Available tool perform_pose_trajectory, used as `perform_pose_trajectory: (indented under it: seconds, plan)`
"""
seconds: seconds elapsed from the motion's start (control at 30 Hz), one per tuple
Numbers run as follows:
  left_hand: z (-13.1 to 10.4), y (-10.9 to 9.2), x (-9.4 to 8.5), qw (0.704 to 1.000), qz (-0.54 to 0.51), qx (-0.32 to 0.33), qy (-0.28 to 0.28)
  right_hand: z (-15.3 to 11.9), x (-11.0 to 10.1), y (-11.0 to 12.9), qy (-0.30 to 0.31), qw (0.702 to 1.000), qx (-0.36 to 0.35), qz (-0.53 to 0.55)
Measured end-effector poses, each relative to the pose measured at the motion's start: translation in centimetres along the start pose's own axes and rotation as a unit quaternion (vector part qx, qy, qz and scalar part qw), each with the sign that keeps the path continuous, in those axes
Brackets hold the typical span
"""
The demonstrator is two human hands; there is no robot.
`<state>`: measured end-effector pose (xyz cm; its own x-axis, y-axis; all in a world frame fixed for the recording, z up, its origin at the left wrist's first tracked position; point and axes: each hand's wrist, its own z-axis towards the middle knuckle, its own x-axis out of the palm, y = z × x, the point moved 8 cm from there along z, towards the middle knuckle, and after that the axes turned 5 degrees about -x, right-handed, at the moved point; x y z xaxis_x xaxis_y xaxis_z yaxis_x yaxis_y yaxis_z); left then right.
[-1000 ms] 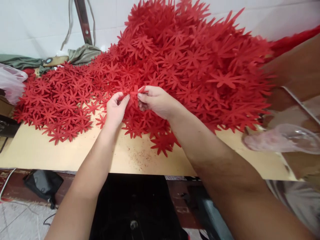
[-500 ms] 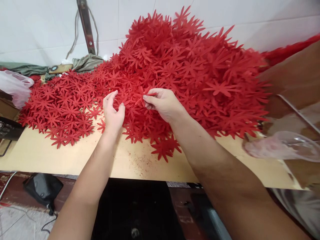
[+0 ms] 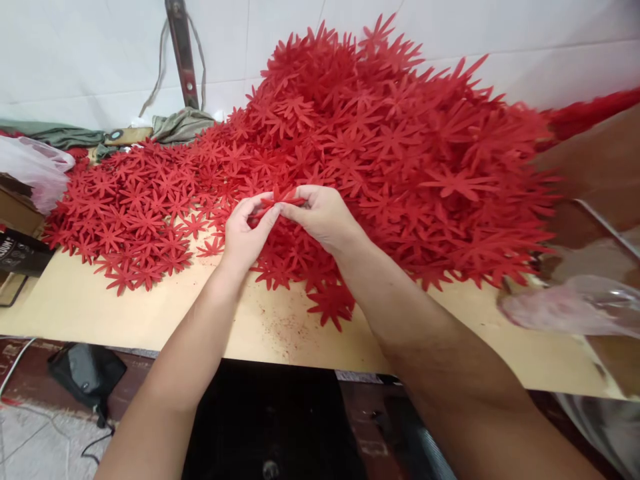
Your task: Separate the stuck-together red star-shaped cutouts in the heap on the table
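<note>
The left hand (image 3: pixel 245 230) and the right hand (image 3: pixel 324 217) are coming together at the thumb tips, both pinching one red flower-shaped piece (image 3: pixel 287 197) between thumb and fingers, its petals spreading just beyond the thumbs. A tall pile of similar pieces (image 3: pixel 395 147) is rising beyond and to the right of the hands, a lower heap (image 3: pixel 135 207) is lying to their left, and the tabletop (image 3: pixel 300 343) is showing on their near side. The piece is looking thin and light, probably flexible, so its narrow petals are likely risking creases under hard pulling; the middle, where the petals are joining, is seeming the safest hold.
</note>
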<state>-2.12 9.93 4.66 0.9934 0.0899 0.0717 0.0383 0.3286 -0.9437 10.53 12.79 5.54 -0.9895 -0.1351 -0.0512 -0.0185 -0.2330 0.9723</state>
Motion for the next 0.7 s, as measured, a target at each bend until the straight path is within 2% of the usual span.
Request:
perform_pose_trajectory:
  seconds: [0.1, 0.2, 0.37, 0.5, 0.6, 0.7]
  plan:
    - [0.1, 0.8, 0.0, 0.996, -0.074, -0.048, -0.004, -0.1, 0.2, 0.3, 0.005, 0.999, -0.007, -0.032]
    - [0.3, 0.9, -0.3, 0.99, -0.122, -0.063, -0.021, -0.3, 0.4, 0.5, 0.019, 0.999, -0.004, -0.033]
    - [0.8, 1.8, -2.4, 0.97, -0.191, -0.103, -0.106, -0.7, 0.7, -0.1, 0.063, 0.997, 0.032, 0.009]
    - [1.1, 2.2, -3.4, 0.966, -0.181, -0.124, -0.135, -0.6, 0.1, 0.2, 0.032, 0.999, 0.036, -0.017]
    - [1.3, 2.1, -3.1, 0.975, -0.153, -0.113, -0.117, -0.4, -0.2, 0.4, 0.011, 0.997, 0.03, -0.065]
    - [1.5, 2.1, -2.8, 0.988, -0.086, -0.09, -0.096, 0.2, -1.2, 0.2, -0.012, 0.988, 0.005, -0.157]
